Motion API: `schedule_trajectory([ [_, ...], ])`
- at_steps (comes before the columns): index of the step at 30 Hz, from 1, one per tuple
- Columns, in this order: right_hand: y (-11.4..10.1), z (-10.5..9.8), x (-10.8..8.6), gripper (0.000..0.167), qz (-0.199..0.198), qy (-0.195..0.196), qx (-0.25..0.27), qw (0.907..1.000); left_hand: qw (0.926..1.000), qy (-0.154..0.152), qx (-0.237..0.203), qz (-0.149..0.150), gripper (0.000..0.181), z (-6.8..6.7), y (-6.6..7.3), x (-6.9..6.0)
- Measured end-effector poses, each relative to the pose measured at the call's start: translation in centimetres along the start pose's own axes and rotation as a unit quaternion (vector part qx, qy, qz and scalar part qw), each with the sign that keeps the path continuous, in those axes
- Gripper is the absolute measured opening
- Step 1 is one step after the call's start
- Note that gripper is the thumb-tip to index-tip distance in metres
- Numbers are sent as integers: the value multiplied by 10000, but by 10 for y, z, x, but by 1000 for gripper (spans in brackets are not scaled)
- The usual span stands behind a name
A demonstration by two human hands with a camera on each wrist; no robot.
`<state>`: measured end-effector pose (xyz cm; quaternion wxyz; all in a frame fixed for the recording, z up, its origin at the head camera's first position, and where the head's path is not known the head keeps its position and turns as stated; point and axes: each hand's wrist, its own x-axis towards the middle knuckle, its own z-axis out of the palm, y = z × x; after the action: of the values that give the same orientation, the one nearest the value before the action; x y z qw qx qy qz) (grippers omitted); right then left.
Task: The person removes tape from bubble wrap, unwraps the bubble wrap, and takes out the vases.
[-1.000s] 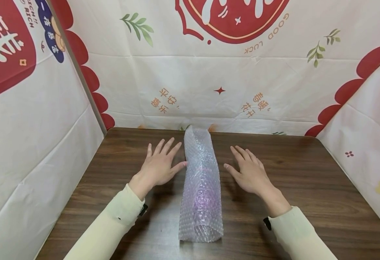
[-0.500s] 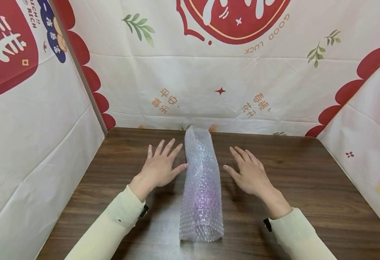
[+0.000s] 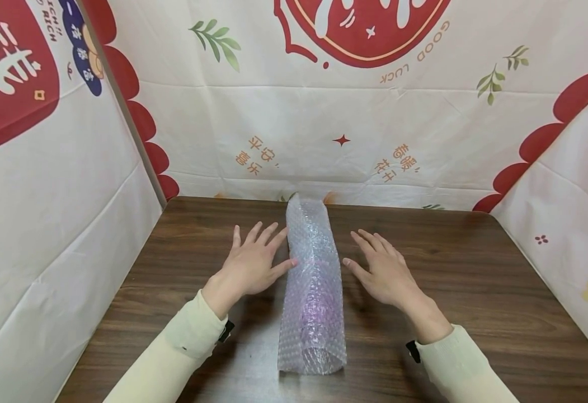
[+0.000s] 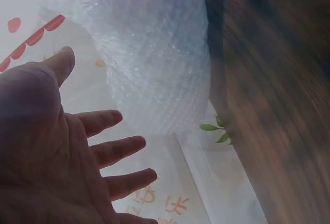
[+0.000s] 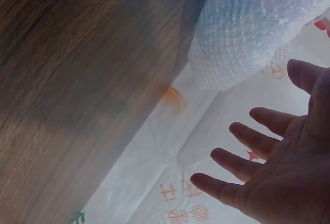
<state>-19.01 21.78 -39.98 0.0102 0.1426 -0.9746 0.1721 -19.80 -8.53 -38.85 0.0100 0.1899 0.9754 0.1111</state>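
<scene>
A long bubble-wrap package (image 3: 314, 291) lies lengthwise on the table, with something pinkish-purple showing faintly through its near half. What is wrapped inside cannot be made out. To its left is my left hand (image 3: 250, 266), fingers spread, the thumb tip at the wrap's edge; whether it touches is unclear. My right hand (image 3: 386, 274) hovers on the other side, fingers extended, a small gap between its thumb and the wrap. In the left wrist view the wrap (image 4: 154, 53) stands beyond the open palm. The right wrist view shows the wrap (image 5: 247, 33) above the extended fingers.
The brown wood-grain table (image 3: 450, 268) reaches back to a white printed cloth (image 3: 319, 123) hung behind it. More cloth (image 3: 72, 224) hangs along the left side, and another panel (image 3: 575, 218) closes the right. Pale sleeves cover both forearms.
My left hand has shifted slightly right and nearer, bringing its thumb to the wrap's edge. The right hand has edged a little left toward the package, which stays in place.
</scene>
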Motion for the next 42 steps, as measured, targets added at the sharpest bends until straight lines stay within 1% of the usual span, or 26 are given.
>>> schedule_trajectory([
  [6, -6, 0, -2, 67, -194, 156, 221, 9994, 9999, -79, 65, 79, 80, -2, 8, -3],
  [11, -11, 1, -4, 64, -385, 227, 382, 9983, 9996, -114, 51, 251, 79, -1, 15, -5],
  [17, -15, 1, -6, 62, -416, 215, 550, 9974, 9995, -100, -6, 314, 80, 0, 21, -6],
  [23, -20, 1, -8, 60, -443, 169, 740, 9961, 9993, 13, 21, 379, 81, -1, 28, -6],
  [28, -26, 1, -9, 59, -546, 221, 817, 9949, 9995, 69, -59, 305, 81, -1, 35, -7],
  [32, -30, 1, -9, 58, -631, 270, 858, 9939, 9995, 177, -89, 260, 81, -1, 40, -7],
  [38, -34, 4, -9, 54, -703, 349, 917, 9927, 9987, 326, -114, 373, 75, -3, 47, -7],
  [42, -37, 8, -8, 52, -757, 407, 977, 9915, 9984, 323, -205, 421, 68, -5, 51, -9],
])
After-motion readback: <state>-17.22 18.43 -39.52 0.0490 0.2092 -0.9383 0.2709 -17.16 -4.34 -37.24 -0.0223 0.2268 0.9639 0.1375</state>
